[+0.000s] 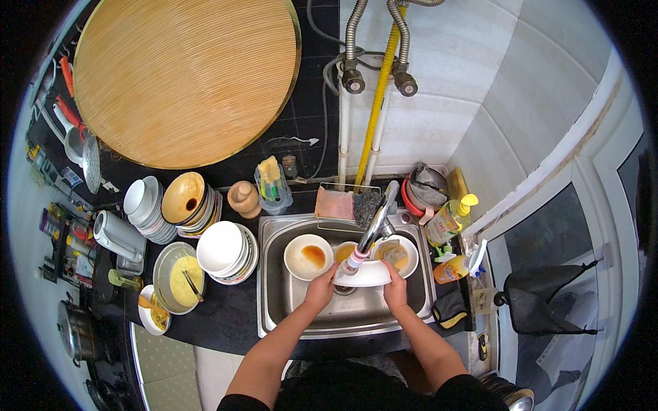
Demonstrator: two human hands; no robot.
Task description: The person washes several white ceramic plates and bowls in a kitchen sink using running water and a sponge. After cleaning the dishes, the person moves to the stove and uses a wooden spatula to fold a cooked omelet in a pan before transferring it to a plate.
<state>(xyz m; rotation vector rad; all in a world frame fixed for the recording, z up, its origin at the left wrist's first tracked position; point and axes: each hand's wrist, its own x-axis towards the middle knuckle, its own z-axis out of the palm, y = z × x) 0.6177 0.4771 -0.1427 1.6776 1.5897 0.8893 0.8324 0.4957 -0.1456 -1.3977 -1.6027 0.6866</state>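
Note:
My left hand (pixel 321 287) and my right hand (pixel 395 288) hold a white bowl (pixel 363 275) between them by its two sides, tilted over the stainless steel sink (pixel 354 311). The spout of the chrome faucet (pixel 374 226) ends just above this bowl and hides part of it. Left of it in the basin sits a white bowl (pixel 307 257) with brown liquid. Behind the held bowl are a partly hidden bowl with brownish liquid (pixel 344 251) and, to the right, a white bowl with food scraps (pixel 398 256). The sink drain (pixel 344 290) shows below the held bowl.
Left of the sink stand stacked white bowls (pixel 221 249), a bowl of yellow batter (pixel 180 277) and more stacked bowls (pixel 185 199). A wire rack with a pink sponge (pixel 334 203) is behind the basin. A dish soap bottle (pixel 448 221) and an orange spray bottle (pixel 452 269) stand to the right.

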